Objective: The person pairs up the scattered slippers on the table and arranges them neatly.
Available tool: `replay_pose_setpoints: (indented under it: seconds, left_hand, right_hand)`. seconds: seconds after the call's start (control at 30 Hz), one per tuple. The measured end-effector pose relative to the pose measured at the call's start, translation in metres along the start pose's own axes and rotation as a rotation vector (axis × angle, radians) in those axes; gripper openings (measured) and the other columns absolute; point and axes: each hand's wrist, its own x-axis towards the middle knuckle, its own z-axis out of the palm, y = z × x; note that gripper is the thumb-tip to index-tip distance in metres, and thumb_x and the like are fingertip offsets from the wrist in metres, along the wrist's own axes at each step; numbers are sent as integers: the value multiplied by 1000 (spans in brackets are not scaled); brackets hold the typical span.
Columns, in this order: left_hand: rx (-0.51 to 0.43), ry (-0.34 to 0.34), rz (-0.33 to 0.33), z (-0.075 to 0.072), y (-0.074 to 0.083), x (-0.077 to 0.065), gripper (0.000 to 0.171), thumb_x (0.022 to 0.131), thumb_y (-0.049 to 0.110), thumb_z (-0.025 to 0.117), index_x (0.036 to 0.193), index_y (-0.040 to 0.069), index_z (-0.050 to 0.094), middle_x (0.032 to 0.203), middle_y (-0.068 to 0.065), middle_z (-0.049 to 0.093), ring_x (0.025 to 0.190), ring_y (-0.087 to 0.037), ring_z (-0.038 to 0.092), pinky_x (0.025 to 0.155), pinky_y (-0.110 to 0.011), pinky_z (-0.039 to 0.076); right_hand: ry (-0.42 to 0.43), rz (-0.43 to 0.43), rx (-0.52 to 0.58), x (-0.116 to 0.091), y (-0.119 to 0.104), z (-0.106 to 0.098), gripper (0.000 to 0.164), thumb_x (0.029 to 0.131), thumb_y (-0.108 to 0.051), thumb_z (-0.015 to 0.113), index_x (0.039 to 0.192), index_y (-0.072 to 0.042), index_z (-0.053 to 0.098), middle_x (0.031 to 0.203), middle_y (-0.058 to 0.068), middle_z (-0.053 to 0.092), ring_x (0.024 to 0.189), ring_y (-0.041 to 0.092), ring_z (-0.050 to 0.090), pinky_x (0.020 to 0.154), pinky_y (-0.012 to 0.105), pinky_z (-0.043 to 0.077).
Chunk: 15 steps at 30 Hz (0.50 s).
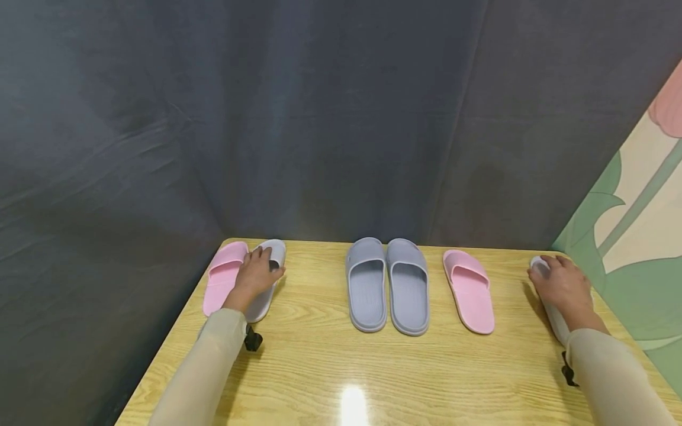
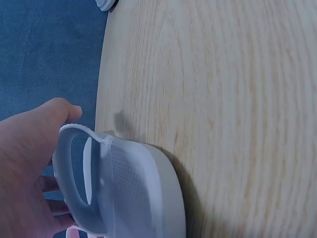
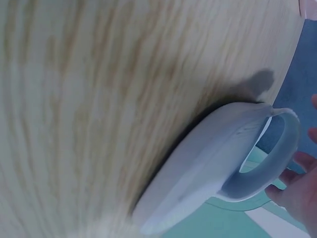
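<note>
At the left end of the table my left hand [image 1: 257, 273] is over the strap of a light grey slipper [image 1: 259, 306]. In the left wrist view the thumb stands apart from the fingers, which are right beside the strap of that slipper [image 2: 136, 183]. A pink slipper [image 1: 219, 288] lies just left of it. At the right edge, my right hand [image 1: 566, 287] reaches over another light grey slipper [image 1: 556, 325], covering much of it in the head view. The right wrist view has this slipper [image 3: 198, 168] on its side, fingers spread close to its strap.
Two grey-blue slippers [image 1: 367, 302] stand side by side at the middle back of the wooden table [image 1: 298, 367]. To their right lies a second pink slipper [image 1: 475, 302]. A dark curtain [image 1: 341, 130] hangs behind, and a painted wall [image 1: 644, 231] borders the right side.
</note>
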Motion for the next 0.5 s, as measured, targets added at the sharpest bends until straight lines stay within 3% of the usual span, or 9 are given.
replay_pose_setpoints:
  seconds: [0.27, 0.5]
  left_hand:
    - [13, 10, -5, 1, -2, 0, 83, 94, 46, 63, 156, 2, 31, 158, -31, 29, 144, -52, 26, 111, -66, 30]
    - [13, 20, -10, 4, 0, 3, 83, 94, 46, 63, 157, 2, 30, 157, -31, 30, 143, -52, 27, 111, -66, 29]
  right_hand:
    - [-67, 42, 23, -2, 14, 0, 69, 104, -42, 45, 149, 9, 32, 144, 47, 25, 124, 70, 27, 95, 79, 25]
    - [-77, 63, 28, -6, 18, 1, 74, 104, -46, 44, 152, 8, 27, 144, 48, 24, 124, 70, 27, 94, 79, 25]
